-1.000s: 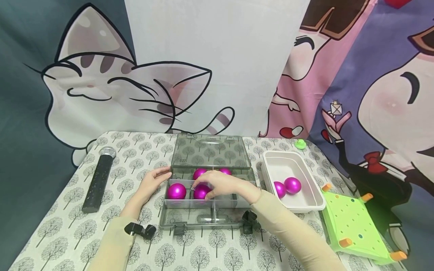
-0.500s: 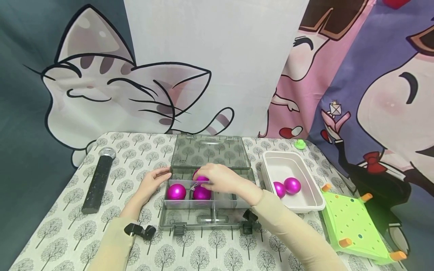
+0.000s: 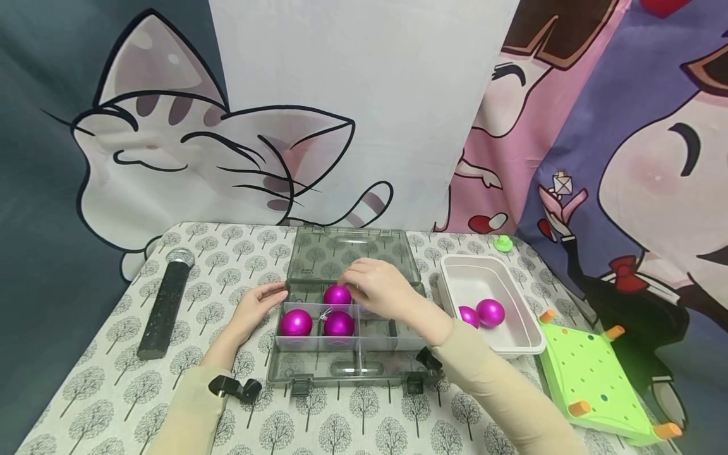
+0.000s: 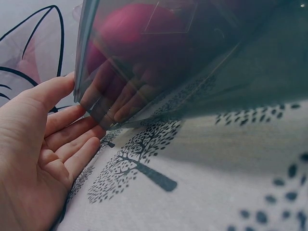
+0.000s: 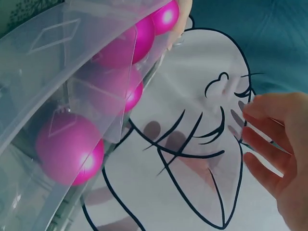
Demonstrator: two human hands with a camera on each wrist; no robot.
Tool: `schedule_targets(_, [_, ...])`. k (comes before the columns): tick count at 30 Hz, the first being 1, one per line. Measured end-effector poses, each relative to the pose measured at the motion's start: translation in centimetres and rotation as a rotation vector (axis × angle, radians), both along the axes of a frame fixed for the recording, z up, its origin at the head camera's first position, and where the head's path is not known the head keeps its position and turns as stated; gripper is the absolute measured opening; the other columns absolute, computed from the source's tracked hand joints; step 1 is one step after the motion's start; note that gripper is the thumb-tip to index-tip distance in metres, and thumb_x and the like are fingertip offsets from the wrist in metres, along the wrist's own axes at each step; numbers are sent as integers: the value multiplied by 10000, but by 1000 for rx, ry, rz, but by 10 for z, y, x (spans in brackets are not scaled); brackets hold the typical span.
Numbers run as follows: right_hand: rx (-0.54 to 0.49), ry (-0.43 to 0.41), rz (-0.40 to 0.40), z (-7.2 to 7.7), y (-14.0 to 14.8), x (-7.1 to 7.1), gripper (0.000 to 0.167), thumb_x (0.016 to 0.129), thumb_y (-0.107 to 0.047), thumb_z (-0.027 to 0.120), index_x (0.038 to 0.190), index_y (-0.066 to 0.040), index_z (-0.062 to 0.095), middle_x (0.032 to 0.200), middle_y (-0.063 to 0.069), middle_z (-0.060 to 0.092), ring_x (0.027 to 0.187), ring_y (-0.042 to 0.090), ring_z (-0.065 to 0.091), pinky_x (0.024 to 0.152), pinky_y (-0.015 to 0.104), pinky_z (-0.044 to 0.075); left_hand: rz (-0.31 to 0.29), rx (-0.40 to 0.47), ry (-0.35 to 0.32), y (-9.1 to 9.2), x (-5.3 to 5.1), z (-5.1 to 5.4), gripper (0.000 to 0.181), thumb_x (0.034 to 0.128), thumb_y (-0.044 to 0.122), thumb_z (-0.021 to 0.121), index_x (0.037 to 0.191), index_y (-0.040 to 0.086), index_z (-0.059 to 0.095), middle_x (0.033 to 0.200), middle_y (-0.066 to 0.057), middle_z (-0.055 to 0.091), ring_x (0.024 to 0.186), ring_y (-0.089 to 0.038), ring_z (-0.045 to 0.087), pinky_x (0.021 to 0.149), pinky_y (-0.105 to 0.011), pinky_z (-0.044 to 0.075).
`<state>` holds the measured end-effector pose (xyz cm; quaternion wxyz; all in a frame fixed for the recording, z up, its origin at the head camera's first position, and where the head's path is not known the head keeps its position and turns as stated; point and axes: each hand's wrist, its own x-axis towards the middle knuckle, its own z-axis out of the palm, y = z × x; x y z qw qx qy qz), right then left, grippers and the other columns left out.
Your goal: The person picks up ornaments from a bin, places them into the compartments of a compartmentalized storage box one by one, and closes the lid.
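Note:
A transparent grey divided box (image 3: 315, 373) lies on the table with its lid (image 3: 352, 253) folded back. Shiny magenta balls sit in its compartments: a left ball (image 3: 296, 323), a middle ball (image 3: 339, 323) and a back ball (image 3: 338, 294). The right wrist view adds a further ball (image 5: 72, 149), which the right hand covers in the head view. My right hand (image 3: 378, 287) hovers over the box's back row, its fingers loosely bent and holding nothing. My left hand (image 3: 256, 308) touches the box's left side, with the thumb (image 4: 60, 89) at its edge and the fingers extended.
Right of the box stands a white tub (image 3: 455, 262) holding two magenta balls (image 3: 490, 313). Beyond it are a green board with orange pegs (image 3: 594, 379) and a small green duck (image 3: 503, 243). A black microphone (image 3: 165, 306) lies at the left.
My right hand has risen from the middle ball, moving back and slightly right over the box's rear compartments. The balls keep their places, and the left hand stays still.

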<state>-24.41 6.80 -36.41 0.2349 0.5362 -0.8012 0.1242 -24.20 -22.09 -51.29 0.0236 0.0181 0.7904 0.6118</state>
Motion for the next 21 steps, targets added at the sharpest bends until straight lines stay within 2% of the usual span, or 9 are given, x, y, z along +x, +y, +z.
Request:
schedule_targets(7, [-116, 76, -12, 5, 17, -2, 160, 760, 34, 726, 885, -65, 710, 862, 20, 734, 849, 173, 684, 831, 268, 576, 1, -4, -9, 1, 0, 1, 567, 962, 296, 625, 1397, -36, 479, 1418, -245, 511, 1337, -388, 470, 1153, -500, 344])
schedule_targets(11, [-210, 87, -20, 9, 32, -7, 192, 731, 83, 725, 883, -31, 701, 858, 63, 734, 840, 216, 688, 818, 312, 589, -1, -7, -10, 1, -1, 2, 573, 966, 300, 619, 1402, -41, 471, 1426, -247, 500, 1336, -387, 473, 1150, -485, 349])
schedule_targets(21, [-343, 70, -174, 21, 91, -28, 201, 730, 132, 704, 875, -8, 697, 846, 121, 732, 809, 298, 672, 774, 431, 567, 1, -13, -20, 0, 1, 3, 561, 968, 275, 615, 1406, -40, 463, 1434, -249, 490, 1331, -391, 479, 1148, -482, 352])
